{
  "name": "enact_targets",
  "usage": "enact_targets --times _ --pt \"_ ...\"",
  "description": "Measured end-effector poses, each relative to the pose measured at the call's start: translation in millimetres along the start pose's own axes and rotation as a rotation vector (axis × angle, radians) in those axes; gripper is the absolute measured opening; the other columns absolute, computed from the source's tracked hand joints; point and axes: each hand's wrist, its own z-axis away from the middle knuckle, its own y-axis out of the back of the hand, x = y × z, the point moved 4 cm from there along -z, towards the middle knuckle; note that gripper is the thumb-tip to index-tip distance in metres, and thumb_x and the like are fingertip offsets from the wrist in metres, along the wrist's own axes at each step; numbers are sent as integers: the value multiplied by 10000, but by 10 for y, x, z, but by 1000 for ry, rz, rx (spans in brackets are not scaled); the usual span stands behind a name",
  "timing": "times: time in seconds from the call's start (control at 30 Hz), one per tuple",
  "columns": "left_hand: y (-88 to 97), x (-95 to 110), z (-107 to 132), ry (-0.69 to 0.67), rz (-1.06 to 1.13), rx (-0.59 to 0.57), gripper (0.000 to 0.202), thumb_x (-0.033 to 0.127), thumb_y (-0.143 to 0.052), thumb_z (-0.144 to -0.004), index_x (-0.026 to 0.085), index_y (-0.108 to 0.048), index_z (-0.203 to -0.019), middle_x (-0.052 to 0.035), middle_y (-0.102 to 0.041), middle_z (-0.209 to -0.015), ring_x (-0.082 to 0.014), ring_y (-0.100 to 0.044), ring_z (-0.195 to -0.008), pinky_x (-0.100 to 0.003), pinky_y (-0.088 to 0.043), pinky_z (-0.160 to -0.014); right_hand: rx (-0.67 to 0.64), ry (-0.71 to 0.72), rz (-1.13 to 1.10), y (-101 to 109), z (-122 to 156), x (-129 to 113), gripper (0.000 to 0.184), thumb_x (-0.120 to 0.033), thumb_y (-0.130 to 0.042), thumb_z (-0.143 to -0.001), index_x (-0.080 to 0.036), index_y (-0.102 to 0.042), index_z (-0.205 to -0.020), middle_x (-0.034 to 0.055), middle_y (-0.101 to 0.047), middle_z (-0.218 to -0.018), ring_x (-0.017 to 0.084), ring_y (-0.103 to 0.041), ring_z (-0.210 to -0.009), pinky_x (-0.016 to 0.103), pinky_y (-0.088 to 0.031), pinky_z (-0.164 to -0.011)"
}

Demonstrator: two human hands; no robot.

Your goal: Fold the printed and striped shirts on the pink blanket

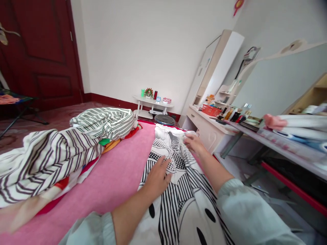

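Near: pale grey-green sleeves (251, 211), both pushed up to abt. the elbow. Betw. & beyond them, a white cotton-like cloth w/ black stripes, dots & large ovals (180, 189) lies lengthwise on the R side of a plush pink bed cover (114, 180); its R part is gathered into a long fold.

L hand (158, 175): palm down on the cloth's L half, fingers loosely spread, nothing grasped. R hand (195, 144): slightly farther, fingertips at the fold nr. the cloth's far R end; can't tell whether they pinch the fabric or merely touch it.

L of the bed cover's bare strip: heaped white fabric w/ dark stripes (63, 160), partly over a multicoloured cloth w/ green, orange & red patches (112, 146).

R side: a grey-topped table (278, 144) bearing pink & white rolled fabric (298, 120); next, a white dressing table (201, 122) w/ a red plastic basket (211, 110).

Far, past the bed's end: a dark round disc-like object (165, 119), then a low white table (153, 100) w/ a bright green cup (142, 92) & a small potted plant w/ red-orange dots (149, 92). Far L: a dark red panelled door (38, 51). Far R: a tall white cabinet (224, 58).
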Motion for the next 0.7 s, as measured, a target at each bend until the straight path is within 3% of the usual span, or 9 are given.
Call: enact_targets --times 0.07,0.17,0.3,0.5,0.6,0.7 --pt "19 -16 -1 -21 46 30 530 257 -477 -845 181 -418 -1366 -104 -303 -1492 -227 -318 -1359 -369 -286 -1121 -234 -62 11 -184 114 -189 292 -200 -695 -622 -167 -612 -900 20 -650 -806 143 -628 -655 236 -506 -555" --pt "25 -43 -3 -52 88 54 505 236 -484 -847 173 -437 -1345 -119 -340 -1461 -226 -360 -1331 -369 -307 -1108 -407 -39 146 -126 395 -316 273 -197 -670 -656 -163 -639 -925 32 -662 -881 142 -618 -753 222 -479 -602" --pt "9 -73 -14 -90 95 76 464 224 -504 -839 170 -480 -1299 -119 -405 -1407 -236 -408 -1289 -389 -326 -1094 -471 101 410 375 978 -141 159 -264 -615 -716 -139 -666 -801 23 -658 -775 147 -585 -745 250 -445 -678" --pt "4 -4 -4 -168 61 62 395 215 -494 -837 192 -537 -1230 -82 -512 -1301 -227 -463 -1224 -395 -353 -1074 -523 -34 690 1118 2130 285 206 -383 -640 -712 -180 -626 -741 -12 -604 -664 144 -530 -623 243 -378 -576" --pt "9 41 13 -183 26 42 397 206 -498 -833 180 -540 -1228 -89 -517 -1289 -227 -473 -1207 -388 -362 -1064 -496 -56 728 1305 2498 356 172 -301 -689 -646 -190 -562 -682 -31 -562 -653 126 -492 -605 228 -332 -550" --pt "3 56 21 -198 15 34 392 206 -493 -840 188 -543 -1229 -81 -518 -1288 -221 -479 -1198 -383 -363 -1059 -459 -112 606 1364 2613 311 228 -290 -639 -692 -195 -449 -610 -57 -434 -569 98 -400 -545 222 -273 -515"
